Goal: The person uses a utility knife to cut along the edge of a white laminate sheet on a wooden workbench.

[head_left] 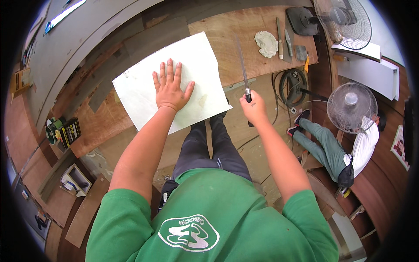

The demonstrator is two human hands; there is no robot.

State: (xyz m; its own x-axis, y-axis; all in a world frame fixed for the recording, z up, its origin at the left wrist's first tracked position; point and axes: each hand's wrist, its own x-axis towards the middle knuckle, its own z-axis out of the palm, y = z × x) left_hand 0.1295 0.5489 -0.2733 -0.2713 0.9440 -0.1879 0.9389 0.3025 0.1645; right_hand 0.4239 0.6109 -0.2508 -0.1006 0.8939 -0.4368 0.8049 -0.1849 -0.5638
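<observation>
My left grip [171,94] is lying flat on the white sheet [196,65], fingers spreading open and pinching nothing. The sheet is resting on the wooden counter [227,56], overhanging its near edge, its longer sides running left to right with the right end slanting away from me. My right grip [255,107] is wrapping closed around the black handle of a long, thin-bladed tool [245,75]. The blade is pointing away from me, leaning slightly left, running roughly alongside the sheet's right edge but staying apart in this view. From my right grip, the sheet is lying leftward, one corner sitting just beside it. I cannot tell whether the blade is touching the counter.
</observation>
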